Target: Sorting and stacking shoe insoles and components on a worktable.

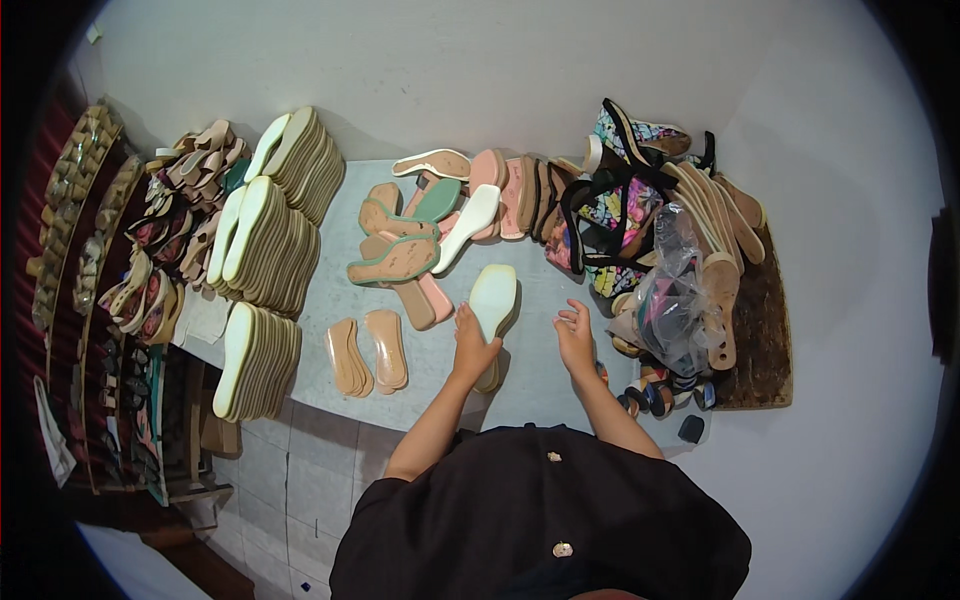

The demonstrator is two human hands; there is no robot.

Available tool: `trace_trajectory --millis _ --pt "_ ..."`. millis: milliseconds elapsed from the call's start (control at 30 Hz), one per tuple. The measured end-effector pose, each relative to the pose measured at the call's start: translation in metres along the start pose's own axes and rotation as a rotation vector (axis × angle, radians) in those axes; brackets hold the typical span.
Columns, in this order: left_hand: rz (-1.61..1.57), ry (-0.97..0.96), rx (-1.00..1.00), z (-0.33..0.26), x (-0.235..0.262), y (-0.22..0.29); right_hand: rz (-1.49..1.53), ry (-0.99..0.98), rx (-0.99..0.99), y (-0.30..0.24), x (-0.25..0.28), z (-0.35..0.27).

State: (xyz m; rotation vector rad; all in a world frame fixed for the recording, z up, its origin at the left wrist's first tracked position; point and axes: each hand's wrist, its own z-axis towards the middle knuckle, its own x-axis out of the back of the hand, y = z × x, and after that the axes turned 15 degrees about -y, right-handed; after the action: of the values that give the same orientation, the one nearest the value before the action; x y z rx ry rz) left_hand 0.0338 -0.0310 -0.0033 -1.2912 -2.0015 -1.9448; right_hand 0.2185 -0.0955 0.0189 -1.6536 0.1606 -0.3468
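Observation:
A cream shoe insole (494, 292) with a squared toe lies near the front of the table, its wide end pointing away from me. My left hand (473, 345) grips it by the narrower part, thumb across it and fingers along its left side. Below that hand a tan heel-shaped end (488, 378) shows, partly covered. My right hand (573, 345) hovers to the right with fingers apart and nothing in it. Left of my left hand are glossy tan insoles, a single-looking one (385, 350) and a small stack (348, 357).
Tall stacks of cream insoles (262, 365) line the table's left side. Pink, green and tan soles (395, 260) lie in a loose pile at the middle. Floral wedge sandals (620, 210) and a clear plastic bag (680, 310) crowd the right. Shelves of shoe parts (75, 215) stand far left.

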Motion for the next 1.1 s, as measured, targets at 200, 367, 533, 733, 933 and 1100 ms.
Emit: trace_trajectory --millis 200,367,533,733,933,1100 --pt "-0.012 0.019 -0.013 0.005 -0.008 -0.011 0.025 -0.036 -0.023 0.004 -0.008 0.000" --pt "0.103 0.079 -0.026 -0.002 -0.008 0.007 -0.055 -0.091 -0.008 -0.006 -0.013 0.031" --pt "0.599 0.014 -0.093 -0.010 -0.012 0.007 -1.145 -0.002 0.358 -0.099 -0.003 0.116" --pt "0.546 0.032 -0.098 -0.010 -0.014 0.010 -1.530 0.096 0.243 -0.128 0.033 0.219" --pt "0.516 0.007 -0.066 -0.013 -0.010 0.014 -1.545 -0.044 0.249 -0.103 0.033 0.202" --pt "0.514 0.014 -0.076 -0.009 -0.008 0.011 -1.328 -0.023 0.781 -0.081 0.024 0.126"
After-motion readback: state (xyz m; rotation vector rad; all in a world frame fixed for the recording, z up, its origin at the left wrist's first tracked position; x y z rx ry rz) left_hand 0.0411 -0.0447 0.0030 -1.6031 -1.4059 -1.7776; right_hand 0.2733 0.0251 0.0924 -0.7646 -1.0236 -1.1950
